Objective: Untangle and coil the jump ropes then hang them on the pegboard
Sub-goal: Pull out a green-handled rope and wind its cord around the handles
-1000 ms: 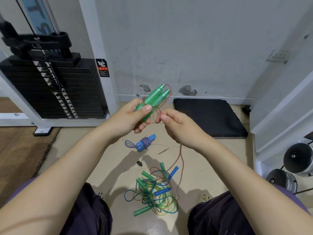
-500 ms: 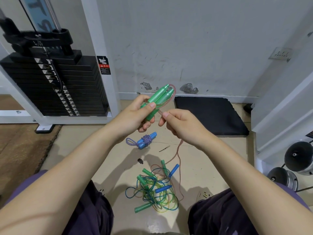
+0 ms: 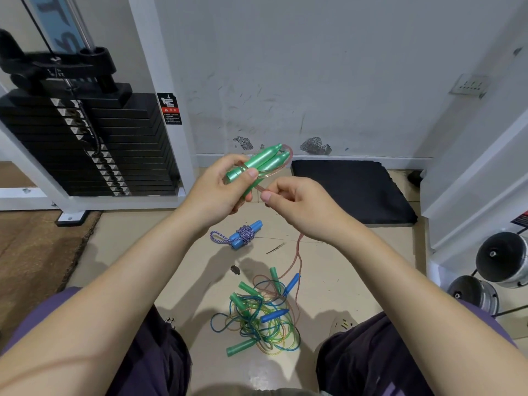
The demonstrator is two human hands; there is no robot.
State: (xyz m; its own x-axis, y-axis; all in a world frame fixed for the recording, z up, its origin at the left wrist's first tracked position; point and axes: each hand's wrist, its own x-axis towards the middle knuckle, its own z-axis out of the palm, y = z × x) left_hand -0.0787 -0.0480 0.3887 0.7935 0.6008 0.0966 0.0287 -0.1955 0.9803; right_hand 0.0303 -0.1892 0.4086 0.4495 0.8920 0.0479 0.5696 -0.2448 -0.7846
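Observation:
My left hand (image 3: 221, 190) grips two green jump-rope handles (image 3: 261, 160) held side by side, tips pointing up and right. A clear pinkish rope (image 3: 297, 252) loops round the handle tips and runs down to the floor. My right hand (image 3: 297, 207) pinches that rope just right of the handles. On the floor between my knees lies a tangled pile of ropes (image 3: 257, 318) with green and blue handles. A coiled purple rope with blue handles (image 3: 243, 234) lies on the floor beyond the pile. No pegboard is in view.
A black weight stack (image 3: 85, 144) in a white frame stands at left. A black foam mat (image 3: 351, 190) lies against the wall. Two dumbbell ends (image 3: 497, 270) sit at right. My legs flank the pile.
Both hands have risen slightly with the green handles. My right hand has slid along the pink rope, closer to the handles, and the loop round them looks tighter.

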